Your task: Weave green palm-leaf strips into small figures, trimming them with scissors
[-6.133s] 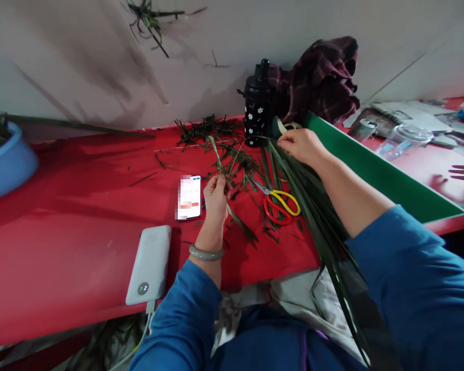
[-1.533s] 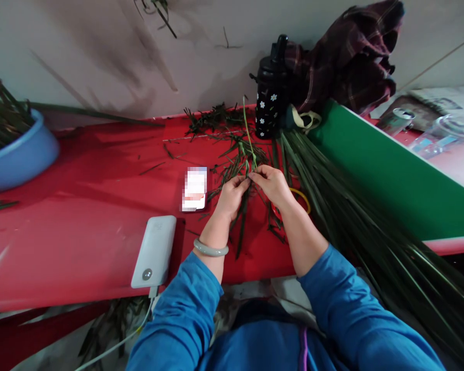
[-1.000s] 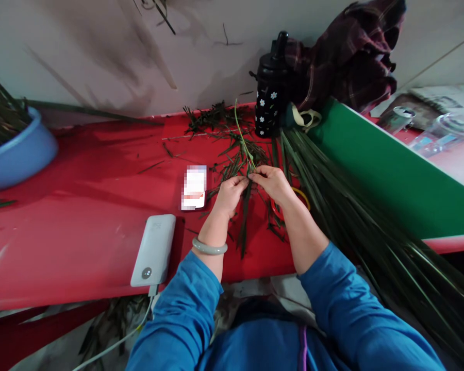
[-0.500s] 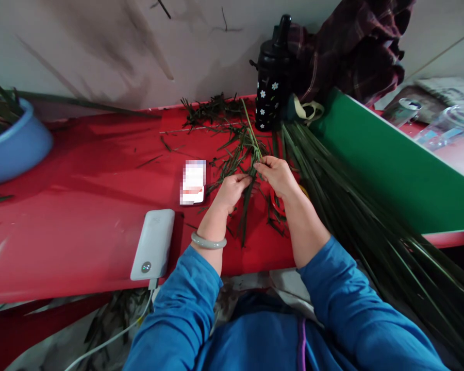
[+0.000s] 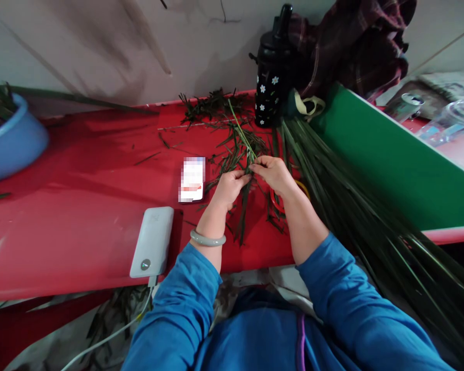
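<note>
Both hands meet over the red table (image 5: 100, 221), pinching long green leaf strips (image 5: 243, 135). My left hand (image 5: 232, 186) is closed on the strips at their lower part, and loose ends hang below it toward the table's front edge. Just above and to the right, my right hand (image 5: 272, 172) pinches the same strips with thumb and forefinger. A pale stem end points up and left from the fingers. How the strips cross between the fingertips is too small to make out. Behind the hands lie cut leaf scraps (image 5: 212, 108). Red-and-yellow handles (image 5: 277, 201) show partly beneath my right wrist.
A phone (image 5: 192, 180) and a cabled white power bank (image 5: 151, 242) lie left of my hands. A black flowered tumbler (image 5: 268, 87) stands behind. Long leaves (image 5: 332, 180) spread along the right, beside a green board (image 5: 382, 175). A blue basin (image 5: 15, 144) holds leaves at far left.
The pale upper stem has swung to the left, and my right fingertips have shifted slightly left on the strips. My left hand keeps its pinch. The whole view has shifted a little.
</note>
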